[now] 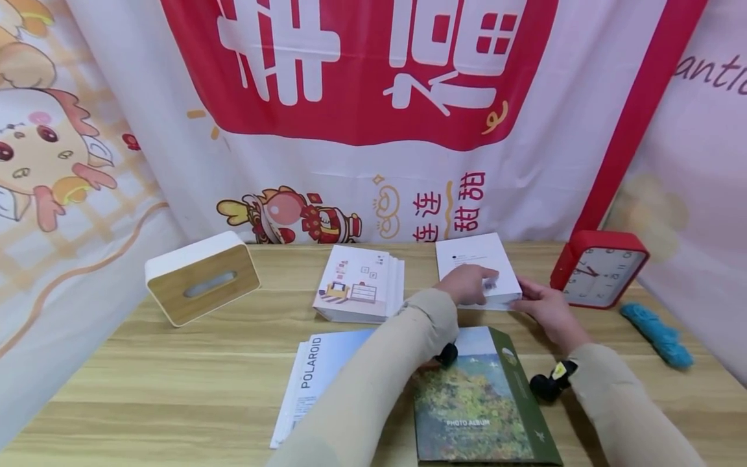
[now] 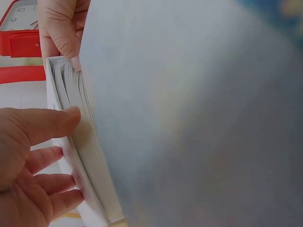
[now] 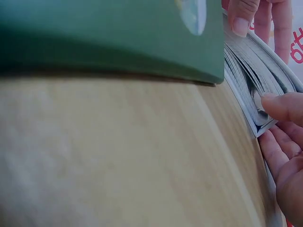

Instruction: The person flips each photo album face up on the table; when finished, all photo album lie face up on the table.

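A thick white book (image 1: 473, 253) lies at the back right, its cover up and its page edges toward me. My left hand (image 1: 463, 284) rests on its cover with straight fingers; in the left wrist view the thumb (image 2: 66, 122) reaches over the page edges (image 2: 92, 156). At the book's right front corner, my right hand (image 1: 545, 308) holds on. There, in the right wrist view, its thumb (image 3: 284, 106) presses the bent pages (image 3: 251, 71) while the fingers (image 3: 274, 146) lie under the lower cover. A green photo album (image 1: 475, 402) lies in front.
Left of the white book stands a stack of illustrated books (image 1: 356, 285). Nearer lies a Polaroid-labelled stack (image 1: 315, 363), partly under my left sleeve. A tissue box (image 1: 201, 279) sits far left. A red clock (image 1: 604, 269) and a blue bundle (image 1: 656, 334) are at the right.
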Motion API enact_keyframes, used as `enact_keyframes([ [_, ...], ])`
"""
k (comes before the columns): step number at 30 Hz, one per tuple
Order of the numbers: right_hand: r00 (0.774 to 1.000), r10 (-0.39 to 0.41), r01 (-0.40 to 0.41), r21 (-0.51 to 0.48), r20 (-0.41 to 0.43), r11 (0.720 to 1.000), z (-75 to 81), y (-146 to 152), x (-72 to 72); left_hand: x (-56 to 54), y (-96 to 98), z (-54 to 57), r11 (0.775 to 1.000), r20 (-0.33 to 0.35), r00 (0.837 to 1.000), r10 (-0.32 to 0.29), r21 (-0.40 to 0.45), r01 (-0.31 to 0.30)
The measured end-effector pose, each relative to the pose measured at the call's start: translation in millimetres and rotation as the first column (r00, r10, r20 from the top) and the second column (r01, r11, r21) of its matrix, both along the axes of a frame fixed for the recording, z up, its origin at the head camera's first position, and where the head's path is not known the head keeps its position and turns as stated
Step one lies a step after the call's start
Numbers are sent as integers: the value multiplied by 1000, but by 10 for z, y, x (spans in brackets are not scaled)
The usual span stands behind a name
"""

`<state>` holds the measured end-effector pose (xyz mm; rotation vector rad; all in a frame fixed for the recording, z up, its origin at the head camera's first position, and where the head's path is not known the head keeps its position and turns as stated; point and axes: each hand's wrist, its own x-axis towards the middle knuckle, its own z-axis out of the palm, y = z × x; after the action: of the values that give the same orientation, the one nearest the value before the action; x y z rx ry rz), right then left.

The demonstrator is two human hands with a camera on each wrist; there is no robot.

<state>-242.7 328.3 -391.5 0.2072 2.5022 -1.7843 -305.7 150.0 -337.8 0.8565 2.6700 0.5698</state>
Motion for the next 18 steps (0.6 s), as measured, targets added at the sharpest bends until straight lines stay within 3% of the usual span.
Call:
enact_keyframes([
  [11, 999, 27, -28, 18, 23, 999, 69, -22, 59, -5, 0, 20, 984, -97, 989, -109, -152, 93],
  [18, 999, 44, -44, 1, 19, 999, 80, -54, 85, 12, -80, 27, 965, -175, 962, -211, -192, 177],
])
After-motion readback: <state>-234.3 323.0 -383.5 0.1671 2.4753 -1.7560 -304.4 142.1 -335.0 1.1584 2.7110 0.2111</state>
